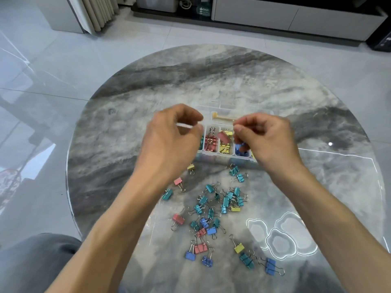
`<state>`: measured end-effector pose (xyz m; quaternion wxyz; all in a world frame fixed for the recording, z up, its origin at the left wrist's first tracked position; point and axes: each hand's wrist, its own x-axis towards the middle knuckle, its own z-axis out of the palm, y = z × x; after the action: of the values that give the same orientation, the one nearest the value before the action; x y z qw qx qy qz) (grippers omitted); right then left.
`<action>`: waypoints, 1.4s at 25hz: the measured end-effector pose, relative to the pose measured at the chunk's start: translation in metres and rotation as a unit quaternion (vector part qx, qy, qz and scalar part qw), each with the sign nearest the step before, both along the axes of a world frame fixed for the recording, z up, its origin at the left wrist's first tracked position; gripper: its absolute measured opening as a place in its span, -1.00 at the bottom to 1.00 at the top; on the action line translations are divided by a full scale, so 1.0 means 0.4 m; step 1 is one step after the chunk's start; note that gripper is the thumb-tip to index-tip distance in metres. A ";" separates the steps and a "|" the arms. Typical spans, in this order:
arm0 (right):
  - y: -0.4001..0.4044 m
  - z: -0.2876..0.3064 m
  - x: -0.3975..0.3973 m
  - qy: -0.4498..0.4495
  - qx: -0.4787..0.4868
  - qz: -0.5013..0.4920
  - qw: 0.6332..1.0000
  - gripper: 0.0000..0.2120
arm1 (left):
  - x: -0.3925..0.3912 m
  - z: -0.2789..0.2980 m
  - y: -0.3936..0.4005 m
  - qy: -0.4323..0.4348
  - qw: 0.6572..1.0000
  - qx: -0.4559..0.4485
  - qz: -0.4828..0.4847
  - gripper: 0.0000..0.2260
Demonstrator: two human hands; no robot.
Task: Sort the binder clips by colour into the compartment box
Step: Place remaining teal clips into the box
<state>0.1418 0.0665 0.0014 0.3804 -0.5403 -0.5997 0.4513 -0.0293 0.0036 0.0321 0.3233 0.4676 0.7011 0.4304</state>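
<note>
A clear compartment box (213,159) stands mid-table, holding red clips (210,142), yellow clips (224,149) and blue clips (240,152) in separate cells. A pink clip (223,136) lies tilted over the yellow cell. My left hand (173,136) hovers over the box's left end, fingers loosely curled, with nothing visible in it. My right hand (267,137) is over the blue cell, thumb against fingertips, apparently pinching a blue clip (238,144) that is mostly hidden by the fingers. Several loose teal, blue, pink and yellow clips (213,210) lie scattered in front of the box.
The round marble table (131,127) has its near-left edge close to my knee (36,261). A gold-coloured bar (224,117) lies in the box's back row. Bright light reflections (281,233) sit on the table's right front. A low cabinet (275,15) stands beyond on the tiled floor.
</note>
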 end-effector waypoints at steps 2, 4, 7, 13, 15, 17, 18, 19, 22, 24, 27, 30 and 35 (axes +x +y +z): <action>0.066 -0.012 -0.030 -0.166 0.084 0.036 0.982 -0.93 | -0.022 0.014 0.008 -0.017 0.999 0.017 0.046 -0.87; 0.111 -0.046 -0.070 -0.293 0.109 0.132 0.941 -0.92 | -0.038 0.024 0.010 -0.023 0.997 0.030 0.066 -0.87; 0.131 -0.103 -0.109 -0.396 0.105 0.242 0.879 -0.89 | -0.045 0.031 0.008 -0.030 0.997 0.034 0.061 -0.88; 0.043 -0.113 -0.138 -0.421 0.282 0.113 0.855 -0.88 | -0.065 0.043 0.010 0.002 0.995 0.046 0.091 -0.89; -0.039 -0.121 -0.156 -0.351 0.222 0.241 0.877 -0.85 | -0.076 0.046 0.011 0.013 0.993 0.054 0.107 -0.88; -0.092 -0.147 -0.169 -0.385 0.131 0.383 0.830 -0.68 | -0.074 0.047 0.012 0.017 0.993 0.055 0.101 -0.88; -0.105 -0.166 -0.173 -0.415 0.108 0.413 0.804 -0.60 | -0.070 0.045 0.010 0.019 0.994 0.054 0.094 -0.88; -0.108 -0.188 -0.176 -0.432 0.101 0.418 0.793 -0.57 | -0.065 0.043 0.008 0.022 0.995 0.053 0.087 -0.88; -0.113 -0.222 -0.184 -0.430 0.099 0.365 0.820 -0.83 | -0.061 0.037 0.006 0.036 0.995 0.052 0.076 -0.88; -0.125 -0.232 -0.184 -0.423 0.096 0.335 0.836 -0.90 | -0.062 0.036 0.006 0.029 0.996 0.054 0.071 -0.90; -0.115 -0.159 -0.121 -0.302 0.060 0.243 0.920 -0.95 | -0.056 0.040 0.001 0.019 0.996 0.062 0.056 -0.92; -0.019 -0.039 0.019 -0.207 0.096 0.043 0.973 -0.89 | -0.058 0.039 0.001 0.034 0.997 0.057 0.050 -0.93; 0.104 -0.072 0.208 -0.241 -0.033 -0.110 0.964 -0.95 | -0.044 0.024 0.003 0.068 0.998 0.013 0.015 -0.91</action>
<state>0.2250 0.1080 -0.0273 0.2539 -0.7082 -0.5951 0.2827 -0.0468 0.0047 0.0418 0.2628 0.4890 0.7228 0.4116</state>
